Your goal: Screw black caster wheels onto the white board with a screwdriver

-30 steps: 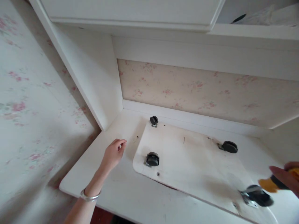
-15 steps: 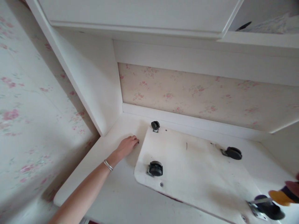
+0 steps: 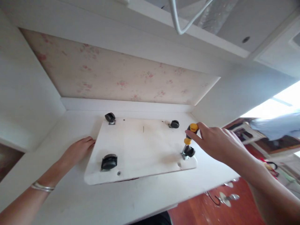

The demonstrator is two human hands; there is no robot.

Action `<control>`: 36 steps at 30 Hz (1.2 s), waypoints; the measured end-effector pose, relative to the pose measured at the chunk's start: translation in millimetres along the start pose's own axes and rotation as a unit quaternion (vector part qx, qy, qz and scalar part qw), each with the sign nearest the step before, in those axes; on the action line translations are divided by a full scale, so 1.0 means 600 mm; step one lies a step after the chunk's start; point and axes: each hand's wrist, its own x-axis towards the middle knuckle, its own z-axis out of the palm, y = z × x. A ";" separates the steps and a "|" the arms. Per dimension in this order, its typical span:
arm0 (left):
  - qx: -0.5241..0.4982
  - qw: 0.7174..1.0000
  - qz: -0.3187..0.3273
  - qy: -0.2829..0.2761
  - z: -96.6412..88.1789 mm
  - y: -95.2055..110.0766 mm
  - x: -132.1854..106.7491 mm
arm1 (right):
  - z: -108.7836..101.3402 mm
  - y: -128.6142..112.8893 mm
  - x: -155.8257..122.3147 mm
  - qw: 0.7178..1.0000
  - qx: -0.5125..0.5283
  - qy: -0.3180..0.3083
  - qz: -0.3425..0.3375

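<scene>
A white board (image 3: 145,143) with rounded corners lies wheels-up, a black caster near each corner. My right hand (image 3: 212,140) is wrapped round a yellow and black screwdriver (image 3: 193,127). Its shaft points down to the metal plate of the front right caster (image 3: 189,151); whether the tip sits in a screw cannot be made out. At the board's left edge is my left hand (image 3: 81,149), fingers curled together and fingertips partly hidden. Also on the board are the front left caster (image 3: 109,162), the back left caster (image 3: 110,117) and the back right caster (image 3: 174,124).
Under the board is a white desktop (image 3: 150,190), with a wallpapered back (image 3: 122,81) and white side panels. A white cable (image 3: 179,29) hangs from the shelf above. To the lower right, a metal fitting (image 3: 226,198) lies on the red-brown floor (image 3: 194,209).
My view has swung right, bringing my right hand and the whole screwdriver into sight. The screwdriver now stands more upright over the front right caster. My left hand stays by the board's left edge.
</scene>
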 end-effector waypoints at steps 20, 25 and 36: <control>0.077 0.990 -0.120 0.007 0.003 -0.006 0.006 | -0.006 0.012 -0.007 1.000 -0.028 0.003 -0.003; 0.058 0.986 -0.151 0.027 -0.004 0.002 -0.003 | -0.015 0.028 -0.016 0.997 0.024 -0.044 -0.054; 0.051 0.985 -0.160 0.040 -0.008 0.017 -0.004 | -0.010 0.014 -0.016 0.999 -0.046 0.017 -0.008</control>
